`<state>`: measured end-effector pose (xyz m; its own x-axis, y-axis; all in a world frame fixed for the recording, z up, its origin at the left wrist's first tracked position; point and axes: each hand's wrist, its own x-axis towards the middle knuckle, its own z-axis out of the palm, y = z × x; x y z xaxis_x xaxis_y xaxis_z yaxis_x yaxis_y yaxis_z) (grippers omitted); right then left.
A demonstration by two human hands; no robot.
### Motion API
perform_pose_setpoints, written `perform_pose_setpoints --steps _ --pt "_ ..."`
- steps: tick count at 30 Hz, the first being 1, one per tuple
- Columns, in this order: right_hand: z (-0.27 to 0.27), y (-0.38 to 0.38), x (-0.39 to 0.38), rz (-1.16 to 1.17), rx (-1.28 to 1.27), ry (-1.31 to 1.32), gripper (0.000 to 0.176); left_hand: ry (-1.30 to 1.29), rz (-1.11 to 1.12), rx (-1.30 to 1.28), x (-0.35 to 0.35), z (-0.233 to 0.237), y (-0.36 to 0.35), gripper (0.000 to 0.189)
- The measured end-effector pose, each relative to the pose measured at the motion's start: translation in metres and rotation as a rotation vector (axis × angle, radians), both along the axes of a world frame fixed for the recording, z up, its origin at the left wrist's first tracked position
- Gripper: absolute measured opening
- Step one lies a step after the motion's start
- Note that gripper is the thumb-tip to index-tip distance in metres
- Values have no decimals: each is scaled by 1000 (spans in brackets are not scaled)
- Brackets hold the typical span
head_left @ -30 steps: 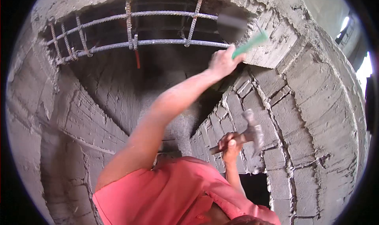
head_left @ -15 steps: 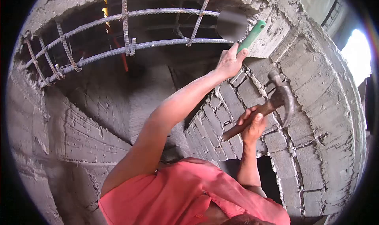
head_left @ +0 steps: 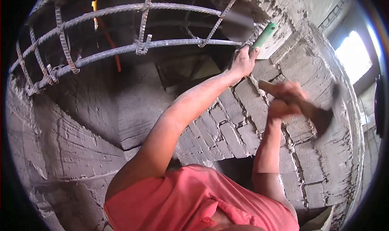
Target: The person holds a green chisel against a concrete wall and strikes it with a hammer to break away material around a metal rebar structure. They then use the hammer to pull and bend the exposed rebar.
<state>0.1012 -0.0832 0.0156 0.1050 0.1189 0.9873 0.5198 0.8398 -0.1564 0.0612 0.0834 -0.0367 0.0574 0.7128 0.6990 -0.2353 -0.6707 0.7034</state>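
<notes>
My left hand (head_left: 244, 61) is closed round a green-handled tool (head_left: 264, 36) at the upper right of centre. The tool's far end shows as a grey round blade (head_left: 238, 25), beside the bars and the broken concrete edge. To the right, my right hand (head_left: 287, 99) grips the wooden handle of a hammer (head_left: 322, 119). The hammer is blurred, with its head to the lower right, over the brickwork. Mortar lines run between the grey bricks (head_left: 251, 97) below both hands.
Curved rebar (head_left: 121, 50) with cross ties spans the opening at the upper left. Rough concrete (head_left: 77, 146) lies at the left. A yellow object (head_left: 94, 6) and a red rod (head_left: 115, 52) show behind the bars. A bright opening (head_left: 353, 56) is at the far right.
My right hand has moved right and up with the hammer, whose head now points to the lower right. My left hand keeps its hold on the green handle. The view has shifted slightly.
</notes>
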Motion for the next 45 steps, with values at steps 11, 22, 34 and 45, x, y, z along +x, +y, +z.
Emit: perform_pose_setpoints --steps 11,22,34,45 --pt "-11 18 -42 91 -58 -47 53 21 -67 6 -8 -3 17 71" --pt "-25 16 -35 -229 -414 -119 58 90 -137 27 -23 2 22 69" --pt "12 14 -13 47 -243 52 49 96 -142 -50 -20 8 12 75" --pt "15 10 9 200 -282 313 65 101 57 -34 -14 17 -6 66"
